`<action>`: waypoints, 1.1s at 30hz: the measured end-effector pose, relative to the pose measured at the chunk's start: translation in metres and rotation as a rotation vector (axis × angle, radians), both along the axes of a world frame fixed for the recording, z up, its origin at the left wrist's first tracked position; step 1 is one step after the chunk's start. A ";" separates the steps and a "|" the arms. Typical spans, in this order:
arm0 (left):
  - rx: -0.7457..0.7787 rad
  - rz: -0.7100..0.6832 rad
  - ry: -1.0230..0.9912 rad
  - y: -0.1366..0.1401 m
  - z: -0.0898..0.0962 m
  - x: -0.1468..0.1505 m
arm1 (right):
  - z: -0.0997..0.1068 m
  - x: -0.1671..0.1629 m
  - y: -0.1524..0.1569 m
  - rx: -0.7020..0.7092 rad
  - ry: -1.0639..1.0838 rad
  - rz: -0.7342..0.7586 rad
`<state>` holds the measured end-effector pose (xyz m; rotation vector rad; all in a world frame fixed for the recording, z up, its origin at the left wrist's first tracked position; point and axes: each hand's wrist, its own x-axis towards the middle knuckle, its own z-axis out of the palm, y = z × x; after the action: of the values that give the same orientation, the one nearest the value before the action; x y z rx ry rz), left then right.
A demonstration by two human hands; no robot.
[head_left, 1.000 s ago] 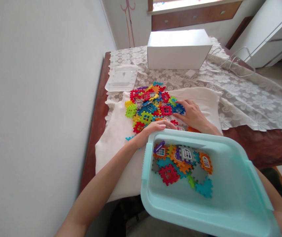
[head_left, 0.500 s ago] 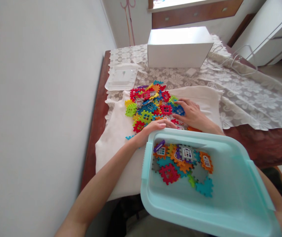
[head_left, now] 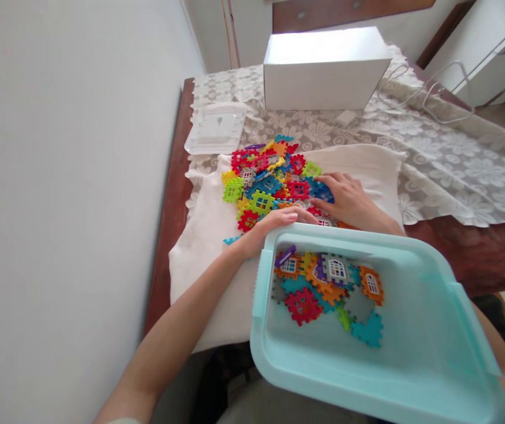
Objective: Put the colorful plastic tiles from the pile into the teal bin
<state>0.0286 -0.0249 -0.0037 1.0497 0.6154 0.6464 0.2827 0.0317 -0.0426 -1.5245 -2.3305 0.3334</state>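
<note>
Colourful plastic interlocking building pieces (head_left: pixel 261 202) lie in a pile on a white cloth (head_left: pixel 208 282). My left hand (head_left: pixel 281 221) reaches along the near side of the pile with fingers stretched out; its fingertips are partly behind the bin's rim. On the right of the pile, my right hand (head_left: pixel 345 197) is cupped with thumb and fingers apart, touching a blue window piece (head_left: pixel 324 192). A turquoise plastic bin (head_left: pixel 415 359) tilts in front of me, its far rim close to both wrists. Inside it lie several pieces, among them a red one (head_left: pixel 304 306).
A white box (head_left: pixel 323 82) stands at the back of the table on a lace tablecloth (head_left: pixel 468 171). At the back left lies a clear plastic tray (head_left: pixel 215 131). A white cable (head_left: pixel 449 118) loops at the right. A wall (head_left: pixel 79 176) borders the table's left side.
The view has tipped slightly downward. My right hand keeps its place at the blue piece and my left hand stays by the pile. The bin and its contents look nearly the same.
</note>
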 end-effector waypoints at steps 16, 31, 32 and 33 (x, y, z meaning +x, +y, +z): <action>-0.022 -0.010 -0.045 -0.001 -0.003 -0.001 | 0.006 -0.003 0.003 0.004 0.028 0.003; -0.029 0.018 -0.042 -0.003 0.004 0.002 | 0.007 -0.003 0.002 -0.027 0.011 -0.054; -0.030 0.019 -0.044 -0.004 0.004 0.002 | 0.007 -0.003 0.002 -0.028 0.005 -0.055; -0.031 0.021 -0.046 -0.004 0.004 0.002 | 0.008 -0.004 0.001 -0.027 -0.001 -0.055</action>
<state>0.0311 -0.0288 0.0006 0.9980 0.5956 0.6754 0.2790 0.0329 -0.0350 -1.5986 -2.2887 0.3518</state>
